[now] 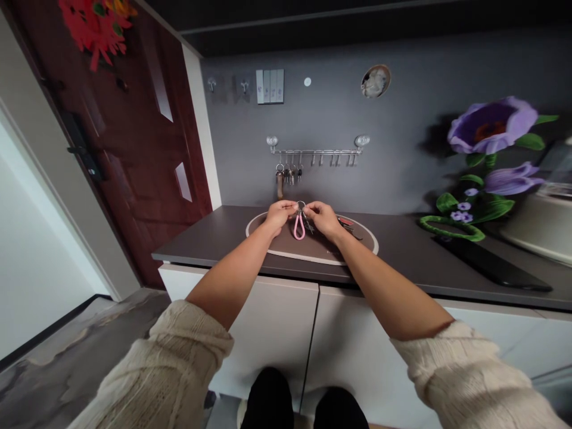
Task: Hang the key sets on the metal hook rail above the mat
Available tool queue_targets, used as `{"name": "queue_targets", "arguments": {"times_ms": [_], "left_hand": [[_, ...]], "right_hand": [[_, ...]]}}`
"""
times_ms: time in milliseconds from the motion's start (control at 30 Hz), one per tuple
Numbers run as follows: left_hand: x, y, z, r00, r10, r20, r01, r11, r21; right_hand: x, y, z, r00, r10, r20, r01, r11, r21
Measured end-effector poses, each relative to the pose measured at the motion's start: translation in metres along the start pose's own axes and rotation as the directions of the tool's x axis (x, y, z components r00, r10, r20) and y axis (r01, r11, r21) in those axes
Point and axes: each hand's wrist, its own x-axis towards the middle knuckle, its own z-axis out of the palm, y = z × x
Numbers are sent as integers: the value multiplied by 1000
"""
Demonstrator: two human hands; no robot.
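Note:
My left hand point(279, 215) and my right hand point(322, 218) meet above an oval grey mat point(357, 249) on a dark countertop. Both pinch a metal key ring point(301, 207) from either side. A pink loop strap point(298, 227) and a key or two hang down from the ring between the hands. More small items, one red point(345, 222), lie on the mat just right of my right hand. Cream knitted sleeves are pushed up both forearms.
A chrome hook rail point(315, 152) on the grey wall holds several keys point(288, 173) at its left end. A dark red door point(129, 137) stands to the left. Purple artificial flowers point(487, 155) and a flat black object point(491, 267) sit on the right of the countertop point(210, 238). White cabinet doors are below.

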Motion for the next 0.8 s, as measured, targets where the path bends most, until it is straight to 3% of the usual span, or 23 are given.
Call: {"name": "queue_targets", "arguments": {"times_ms": [333, 633, 800], "left_hand": [[-2, -2, 4, 999, 40, 16, -40, 999, 0], [-6, 1, 9, 995, 70, -69, -59, 987, 148], [-3, -5, 10, 990, 130, -52, -107, 945, 310]], "right_hand": [[-4, -4, -5, 999, 1, -36, 2, 996, 86], [-7, -16, -7, 992, 60, -110, -32, 969, 245], [-5, -24, -8, 980, 163, -115, -100, 901, 423]]}}
